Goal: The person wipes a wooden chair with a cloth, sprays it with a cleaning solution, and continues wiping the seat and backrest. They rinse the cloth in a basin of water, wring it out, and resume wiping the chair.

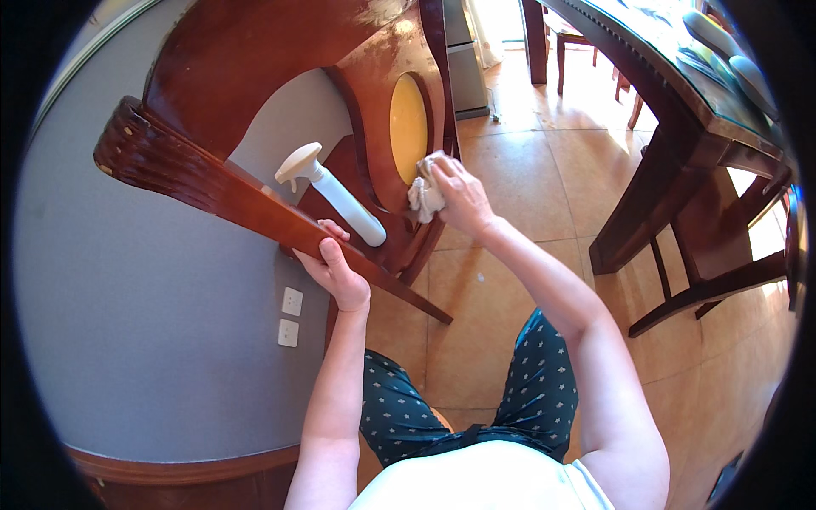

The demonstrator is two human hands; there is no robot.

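My left hand (335, 271) grips a tapering leg (274, 207) of a reddish-brown wooden chair, thumb over the front and fingers behind. The leg slants down to the right from a carved, chipped top end. In my right hand (462, 194) is a crumpled whitish cloth (426, 196), against or very near the lower edge of a yellow oval panel (408, 127). That panel sits in a curved wooden part (376, 64) with worn finish. Behind the leg, a pale blue spray bottle (347, 204) with a cream trigger head leans over a dark wooden surface.
A grey wall (159, 306) with two white outlet plates (291, 317) is on the left, above a wooden ledge (191, 470). Tan tiles (510, 172) cover the floor. On the right stand a heavy table leg (656, 185), a glass-topped table (739, 124) and a dark chair (707, 255).
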